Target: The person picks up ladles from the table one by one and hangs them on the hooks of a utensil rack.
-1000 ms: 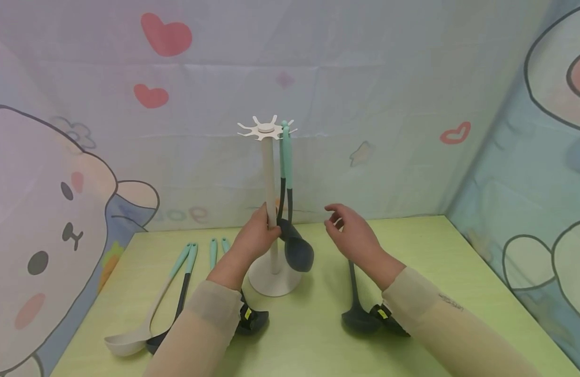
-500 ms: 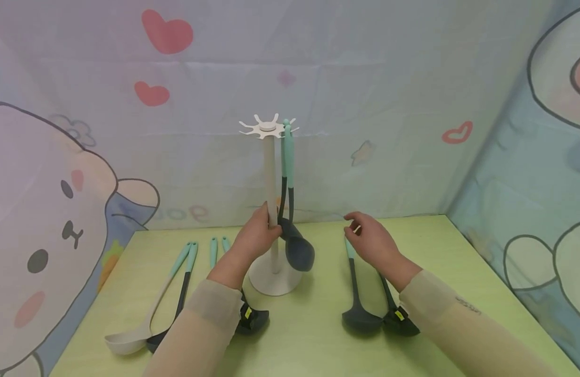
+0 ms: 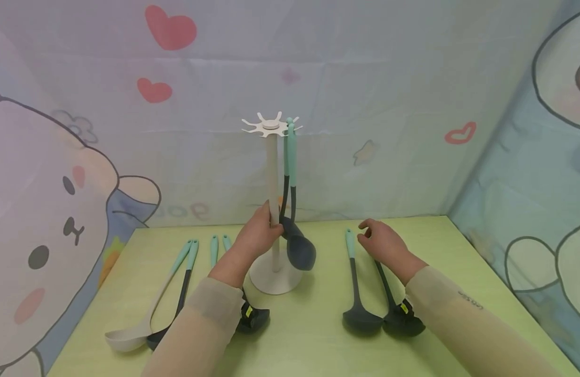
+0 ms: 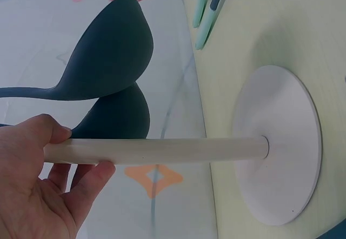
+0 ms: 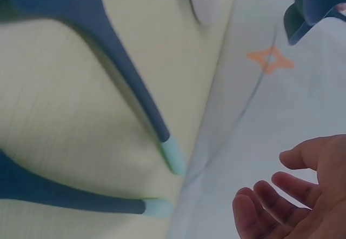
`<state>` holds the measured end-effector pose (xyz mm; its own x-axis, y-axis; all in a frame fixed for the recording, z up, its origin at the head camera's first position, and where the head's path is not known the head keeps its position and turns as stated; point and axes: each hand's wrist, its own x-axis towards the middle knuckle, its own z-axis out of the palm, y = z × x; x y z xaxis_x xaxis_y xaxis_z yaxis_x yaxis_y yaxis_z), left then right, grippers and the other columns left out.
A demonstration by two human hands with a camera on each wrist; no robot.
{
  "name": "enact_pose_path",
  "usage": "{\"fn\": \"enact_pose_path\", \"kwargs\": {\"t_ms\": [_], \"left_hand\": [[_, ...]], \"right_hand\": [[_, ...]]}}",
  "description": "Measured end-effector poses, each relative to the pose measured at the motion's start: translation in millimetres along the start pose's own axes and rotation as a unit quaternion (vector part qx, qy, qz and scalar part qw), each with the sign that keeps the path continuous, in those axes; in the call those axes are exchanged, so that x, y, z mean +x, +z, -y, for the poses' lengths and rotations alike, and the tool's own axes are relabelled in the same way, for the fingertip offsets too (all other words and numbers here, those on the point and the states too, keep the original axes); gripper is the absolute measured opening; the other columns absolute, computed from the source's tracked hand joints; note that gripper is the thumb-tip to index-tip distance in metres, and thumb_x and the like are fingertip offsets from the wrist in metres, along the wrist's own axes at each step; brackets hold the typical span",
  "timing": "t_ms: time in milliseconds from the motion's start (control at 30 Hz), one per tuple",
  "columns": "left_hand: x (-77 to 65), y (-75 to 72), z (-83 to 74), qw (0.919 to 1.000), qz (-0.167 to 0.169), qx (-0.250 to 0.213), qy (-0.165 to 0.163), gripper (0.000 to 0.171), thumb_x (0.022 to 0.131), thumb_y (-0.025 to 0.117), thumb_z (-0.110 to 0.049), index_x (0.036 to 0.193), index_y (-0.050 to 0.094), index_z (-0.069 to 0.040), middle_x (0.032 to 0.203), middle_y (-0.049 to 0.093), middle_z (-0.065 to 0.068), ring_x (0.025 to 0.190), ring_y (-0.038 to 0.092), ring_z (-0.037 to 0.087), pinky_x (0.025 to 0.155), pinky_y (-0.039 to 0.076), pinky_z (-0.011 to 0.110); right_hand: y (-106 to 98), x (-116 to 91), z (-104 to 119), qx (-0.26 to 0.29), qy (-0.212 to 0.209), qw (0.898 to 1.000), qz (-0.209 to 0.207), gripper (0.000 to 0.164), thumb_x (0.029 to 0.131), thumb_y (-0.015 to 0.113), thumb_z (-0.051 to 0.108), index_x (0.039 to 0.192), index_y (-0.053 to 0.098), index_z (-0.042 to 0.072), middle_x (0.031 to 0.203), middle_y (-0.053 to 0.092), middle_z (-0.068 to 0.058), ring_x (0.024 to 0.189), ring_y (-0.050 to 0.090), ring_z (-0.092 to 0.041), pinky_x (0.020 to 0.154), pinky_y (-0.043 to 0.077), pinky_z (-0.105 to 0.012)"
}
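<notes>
Black, yellow-tagged ladle (image 3: 402,324) below right hand (image 3: 385,245), handle (image 3: 385,285) pointing forward; fingers (image 5: 250,214) loosely bent, empty; left hand (image 3: 256,234) clamped round stand pole (image 3: 272,173).

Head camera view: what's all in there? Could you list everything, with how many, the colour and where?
Stand: 1, white, middle of table
Hanging utensils: 2, dark with mint handles, stand's right side
White ladle: 1, white with mint handle, table's left
Dark ladle: 1, dark with mint handle, beside white ladle
Half-hidden utensils: 2 handles, mint, behind left arm
Right-side utensils: 2, dark with mint handles, table's right
Table: 1, yellow-green, below
Printed cloth: pale, behind and at sides
Wrist devices: 2, black with yellow marks, at wrists
Sleeves: 2, cream, on arms
Left hand: 1, gripping stand's pole
Right hand: 1, holding nothing, near right-side utensils
</notes>
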<state>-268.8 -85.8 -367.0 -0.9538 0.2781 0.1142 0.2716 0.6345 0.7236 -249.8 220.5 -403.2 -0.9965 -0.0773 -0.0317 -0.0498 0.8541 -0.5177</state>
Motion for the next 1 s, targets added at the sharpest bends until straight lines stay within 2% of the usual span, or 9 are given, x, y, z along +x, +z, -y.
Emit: {"fn": "enact_pose_path", "kwargs": {"t_ms": [167,433,667,767,867,933,1000], "left_hand": [[-0.2,0.0,-0.5,1.0000,-0.001,0.006,-0.004,0.029,0.095,0.058,-0.011,0.122,0.049,-0.008,0.111,0.059,0.011,0.105,0.061,0.026,0.090,0.050,0.046],[-1.4,-0.5,-2.4,1.0000,-0.003,0.000,-0.002,0.031,0.094,0.058,-0.009,0.123,0.049,-0.009,0.112,0.059,0.011,0.106,0.061,0.026,0.090,0.050,0.046],[-0.4,-0.4,-2.1,1.0000,-0.004,-0.004,0.002,0.027,0.094,0.059,-0.008,0.119,0.049,-0.008,0.111,0.060,0.011,0.107,0.061,0.026,0.091,0.050,0.047],[0.2,0.0,-1.2,1.0000,-0.002,-0.009,0.004,0.026,0.094,0.059,-0.008,0.118,0.049,-0.008,0.112,0.060,0.011,0.108,0.061,0.026,0.092,0.049,0.047],[0.3,0.4,-0.7,0.9999,-0.001,-0.012,0.006,0.025,0.094,0.058,-0.007,0.118,0.049,-0.008,0.112,0.060,0.011,0.108,0.060,0.026,0.092,0.049,0.047],[0.2,0.4,-0.8,0.9999,-0.002,-0.013,0.006,0.025,0.094,0.059,-0.007,0.117,0.049,-0.007,0.111,0.060,0.011,0.107,0.060,0.026,0.092,0.049,0.047],[0.5,0.8,-0.1,0.9999,-0.002,-0.012,0.005,0.025,0.094,0.059,-0.007,0.117,0.049,-0.007,0.111,0.060,0.011,0.106,0.060,0.026,0.092,0.049,0.047]], "right_hand": [[3,5,-12,-0.017,0.016,0.999,0.027,0.042,0.101,0.049,0.022,0.134,0.051,-0.004,0.118,0.061,-0.023,0.087,0.063,-0.028,0.074,0.051,-0.044],[6,9,-27,-0.041,0.026,0.996,0.074,0.045,0.100,0.050,0.020,0.134,0.047,-0.009,0.119,0.061,-0.026,0.086,0.063,-0.027,0.075,0.051,-0.045],[9,9,-36,-0.020,0.057,0.991,0.115,0.051,0.099,0.049,0.017,0.139,0.038,-0.012,0.122,0.057,-0.028,0.064,0.055,-0.023,0.063,0.048,-0.038],[12,10,-42,-0.011,0.065,0.990,0.125,0.052,0.099,0.050,0.015,0.140,0.035,-0.013,0.130,0.051,-0.032,0.070,0.057,-0.024,0.063,0.050,-0.036],[14,12,-47,-0.001,0.077,0.988,0.131,0.055,0.098,0.051,0.015,0.141,0.034,-0.014,0.136,0.046,-0.035,0.084,0.060,-0.028,0.064,0.054,-0.037],[17,13,-50,0.004,0.083,0.987,0.134,0.056,0.098,0.053,0.015,0.141,0.032,-0.015,0.134,0.046,-0.035,0.087,0.059,-0.028,0.064,0.055,-0.037],[18,13,-52,0.011,0.090,0.986,0.139,0.059,0.097,0.054,0.014,0.142,0.030,-0.015,0.121,0.052,-0.030,0.078,0.056,-0.025,0.062,0.054,-0.036]]}}
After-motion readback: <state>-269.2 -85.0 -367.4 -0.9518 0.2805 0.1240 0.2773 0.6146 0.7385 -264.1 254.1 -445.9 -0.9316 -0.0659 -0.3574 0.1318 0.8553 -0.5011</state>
